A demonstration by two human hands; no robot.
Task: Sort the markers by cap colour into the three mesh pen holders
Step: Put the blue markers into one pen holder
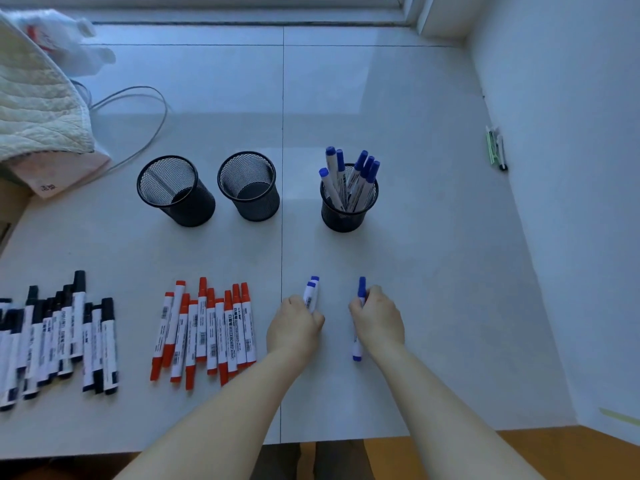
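Note:
Three black mesh pen holders stand in a row on the white table. The left holder (175, 190) and the middle holder (248, 185) hold nothing. The right holder (348, 211) carries several blue-capped markers (360, 174). My left hand (294, 329) grips two blue-capped markers (311, 292), caps pointing away from me. My right hand (377, 318) grips one blue-capped marker (361, 289), its blue end showing below the palm. Red-capped markers (207, 327) lie in a bunch left of my hands. Black-capped markers (55, 337) lie at the far left.
A quilted white cloth (34, 98) and a plastic bag (65, 39) sit at the back left, with a thin cable (152, 109) looping beside them. A small green and black item (496, 148) lies by the right wall. The table's front edge (346, 438) is near my forearms.

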